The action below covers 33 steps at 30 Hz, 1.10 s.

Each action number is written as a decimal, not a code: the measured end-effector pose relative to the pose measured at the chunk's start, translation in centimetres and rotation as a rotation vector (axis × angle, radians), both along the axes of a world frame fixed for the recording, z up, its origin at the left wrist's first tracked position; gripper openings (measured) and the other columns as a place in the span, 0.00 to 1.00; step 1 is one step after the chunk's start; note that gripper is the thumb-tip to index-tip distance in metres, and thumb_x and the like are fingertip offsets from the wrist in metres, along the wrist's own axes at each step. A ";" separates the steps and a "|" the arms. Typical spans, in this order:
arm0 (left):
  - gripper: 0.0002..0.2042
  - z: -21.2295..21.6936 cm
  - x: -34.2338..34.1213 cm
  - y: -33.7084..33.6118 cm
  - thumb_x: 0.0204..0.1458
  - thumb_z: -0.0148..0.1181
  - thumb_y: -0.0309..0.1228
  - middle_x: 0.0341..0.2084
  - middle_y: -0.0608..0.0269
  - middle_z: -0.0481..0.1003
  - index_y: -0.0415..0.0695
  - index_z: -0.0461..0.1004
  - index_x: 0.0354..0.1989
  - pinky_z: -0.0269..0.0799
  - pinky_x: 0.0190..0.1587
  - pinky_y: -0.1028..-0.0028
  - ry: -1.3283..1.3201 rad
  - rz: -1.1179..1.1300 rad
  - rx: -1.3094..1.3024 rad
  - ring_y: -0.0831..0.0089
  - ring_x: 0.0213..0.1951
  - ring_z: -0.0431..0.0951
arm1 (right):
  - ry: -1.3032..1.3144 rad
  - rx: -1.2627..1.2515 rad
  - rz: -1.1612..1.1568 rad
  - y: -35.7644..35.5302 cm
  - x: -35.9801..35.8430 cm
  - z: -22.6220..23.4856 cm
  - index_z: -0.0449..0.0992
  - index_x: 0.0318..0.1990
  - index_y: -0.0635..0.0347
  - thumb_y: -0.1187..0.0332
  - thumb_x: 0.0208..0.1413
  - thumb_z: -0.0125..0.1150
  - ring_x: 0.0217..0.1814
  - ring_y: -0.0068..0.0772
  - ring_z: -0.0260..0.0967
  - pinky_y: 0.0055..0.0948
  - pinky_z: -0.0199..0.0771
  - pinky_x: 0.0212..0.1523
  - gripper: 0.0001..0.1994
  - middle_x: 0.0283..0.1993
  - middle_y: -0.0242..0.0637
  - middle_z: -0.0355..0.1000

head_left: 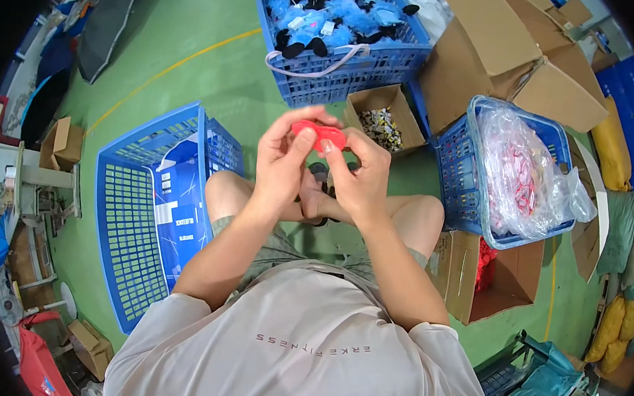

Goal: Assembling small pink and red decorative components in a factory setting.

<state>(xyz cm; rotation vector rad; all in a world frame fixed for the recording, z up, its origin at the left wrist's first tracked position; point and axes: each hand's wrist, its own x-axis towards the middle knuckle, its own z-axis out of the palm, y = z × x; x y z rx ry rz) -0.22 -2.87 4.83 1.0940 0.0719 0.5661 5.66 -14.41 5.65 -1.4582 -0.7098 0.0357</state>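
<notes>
Both hands hold one small, bright red piece (319,133) in front of my knees; it looks soft and rounded, and its exact kind I cannot make out. My left hand (283,154) pinches its left side between thumb and fingers. On its right side, my right hand (363,173) grips with the thumb and bent fingers. Just beyond my right hand stands a small cardboard box (353,111) of little yellow, black and white pieces (382,129). Lower right, an open cardboard box (504,283) contains red pieces (485,265).
A blue crate (126,183) lined with printed blue sheet stands at my left. Ahead, another blue crate (318,94) is heaped with furry blue-and-black plush toys (335,13). To the right are a blue basket (462,176) with clear plastic bags (517,162) and a large open carton (493,41).
</notes>
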 end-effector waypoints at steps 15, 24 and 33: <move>0.06 3.7 0.3 0.9 0.50 0.60 0.15 0.34 0.57 0.77 0.36 0.80 0.34 0.68 0.36 0.78 -0.011 -0.105 0.682 0.70 0.35 0.76 | 0.134 0.007 0.031 -0.9 -1.1 -1.5 0.80 0.36 0.65 0.77 0.51 0.59 0.25 0.26 0.63 0.24 0.62 0.27 0.06 0.27 0.35 0.77; 0.06 4.6 0.0 0.9 0.48 0.62 0.16 0.33 0.58 0.78 0.36 0.81 0.34 0.67 0.35 0.78 -0.043 -0.017 0.724 0.72 0.32 0.74 | 0.171 0.022 0.037 -0.7 -1.2 -0.9 0.80 0.37 0.65 0.77 0.52 0.59 0.26 0.27 0.65 0.24 0.64 0.28 0.06 0.27 0.34 0.77; 0.04 3.9 -0.6 2.6 0.47 0.65 0.18 0.29 0.62 0.77 0.37 0.81 0.32 0.65 0.34 0.79 0.052 0.029 0.598 0.75 0.30 0.71 | -0.231 -0.027 -0.009 -1.7 0.5 2.8 0.79 0.35 0.65 0.80 0.48 0.61 0.28 0.31 0.66 0.25 0.67 0.32 0.06 0.31 0.36 0.75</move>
